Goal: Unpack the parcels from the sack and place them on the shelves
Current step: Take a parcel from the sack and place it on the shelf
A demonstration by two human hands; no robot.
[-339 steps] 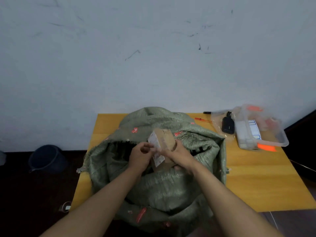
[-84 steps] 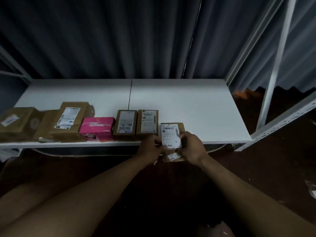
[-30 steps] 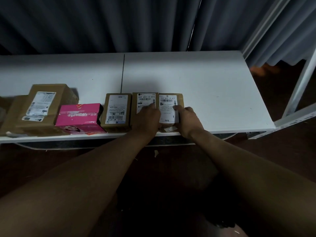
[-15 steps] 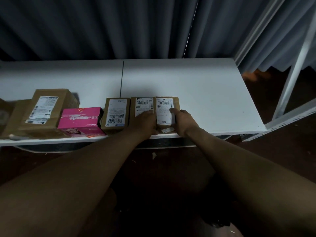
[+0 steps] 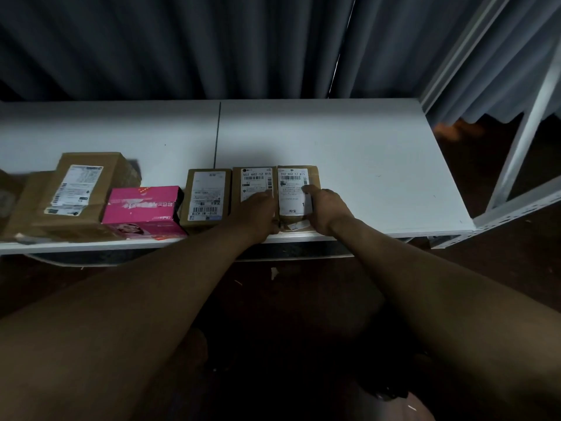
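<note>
A small brown parcel [image 5: 292, 178] with a white label lies flat near the front edge of the white shelf [image 5: 364, 153], at the right end of a row of parcels. My right hand [image 5: 327, 208] rests on its right side, with a finger stretched onto the label. My left hand [image 5: 257, 214] lies over its left edge and over the lower part of the neighbouring labelled parcel [image 5: 255, 179]. The sack is out of view.
Left of these stand another brown parcel [image 5: 209, 192], a pink box [image 5: 141, 205] and a bigger brown carton [image 5: 80, 186]. The shelf's right half is bare white board. A white metal upright [image 5: 528, 132] rises at the right. A grey curtain [image 5: 212, 47] hangs behind.
The parcel went from the sack to the shelf and was slid in against the row. Over the last second both hands stay on it, almost still.
</note>
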